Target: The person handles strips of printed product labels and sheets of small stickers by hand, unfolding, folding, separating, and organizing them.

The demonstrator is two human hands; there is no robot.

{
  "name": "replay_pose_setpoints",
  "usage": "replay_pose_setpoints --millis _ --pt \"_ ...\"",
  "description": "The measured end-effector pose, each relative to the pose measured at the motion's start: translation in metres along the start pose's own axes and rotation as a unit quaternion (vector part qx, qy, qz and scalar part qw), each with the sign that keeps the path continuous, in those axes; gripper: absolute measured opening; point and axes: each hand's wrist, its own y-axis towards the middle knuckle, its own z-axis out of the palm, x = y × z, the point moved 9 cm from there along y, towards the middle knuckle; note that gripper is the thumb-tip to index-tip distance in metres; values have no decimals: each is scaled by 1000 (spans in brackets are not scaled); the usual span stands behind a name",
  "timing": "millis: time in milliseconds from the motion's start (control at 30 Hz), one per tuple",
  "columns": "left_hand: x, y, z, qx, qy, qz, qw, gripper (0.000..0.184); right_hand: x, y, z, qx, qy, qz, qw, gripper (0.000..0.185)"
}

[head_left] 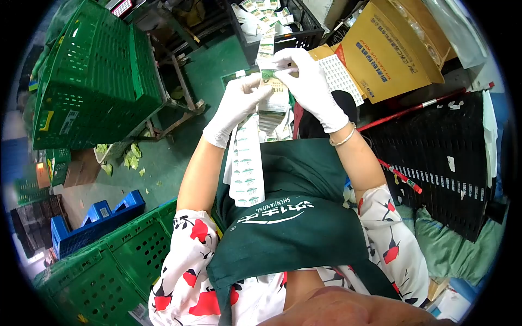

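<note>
My left hand point(236, 104), in a white glove, is closed with thumb and fingertips on a printed strip of packets. From the upper right, my right hand point(305, 81), also gloved, pinches the same packet strip point(267, 51) near its green-printed part. The strip runs up from my hands toward a black crate. A stack of flat packets point(270, 120) stands just below my fingers. A long white sheet with rows of green print point(248, 163) hangs below my left hand, over the dark green apron point(293, 228).
The black crate point(312, 38) at the top holds many loose packets. Green crates point(100, 81) are stacked at left, others point(114, 266) at lower left beside a blue pallet point(98, 223). A cardboard box point(380, 54) and black crates point(440, 157) stand at right.
</note>
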Motion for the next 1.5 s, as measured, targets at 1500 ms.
replay_pose_setpoints --millis 1500 --pt "10 -11 -12 -11 -278 -73 958 40 22 -51 21 55 131 85 986 54"
